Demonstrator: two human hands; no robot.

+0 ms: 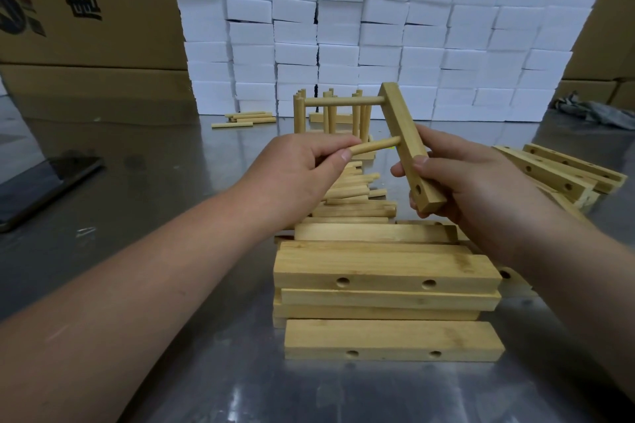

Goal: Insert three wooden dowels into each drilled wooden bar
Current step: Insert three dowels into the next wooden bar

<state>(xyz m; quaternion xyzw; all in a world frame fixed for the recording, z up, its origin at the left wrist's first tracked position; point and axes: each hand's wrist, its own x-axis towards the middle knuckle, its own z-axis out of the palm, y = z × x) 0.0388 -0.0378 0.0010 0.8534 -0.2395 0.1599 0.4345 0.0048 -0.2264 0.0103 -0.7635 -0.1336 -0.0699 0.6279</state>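
Note:
My right hand (pixel 457 182) grips a drilled wooden bar (pixel 403 129), held tilted above the table. One dowel (pixel 343 101) sticks out leftward from the bar's top hole. My left hand (pixel 295 168) pinches a second dowel (pixel 481 147) whose tip sits at the bar's middle hole. The bottom hole (pixel 418 188) is empty. Loose dowels (pixel 354 196) lie in a heap under my hands. A stack of drilled bars (pixel 385 271) lies in front of me.
Finished bars with upright dowels (pixel 330 117) stand behind my hands. More drilled bars (pixel 563 172) lie at the right, a few dowels (pixel 244 118) at the back. A dark phone (pixel 44 182) rests at the left. White foam blocks (pixel 378 27) and cardboard boxes (pixel 86 3) wall the back.

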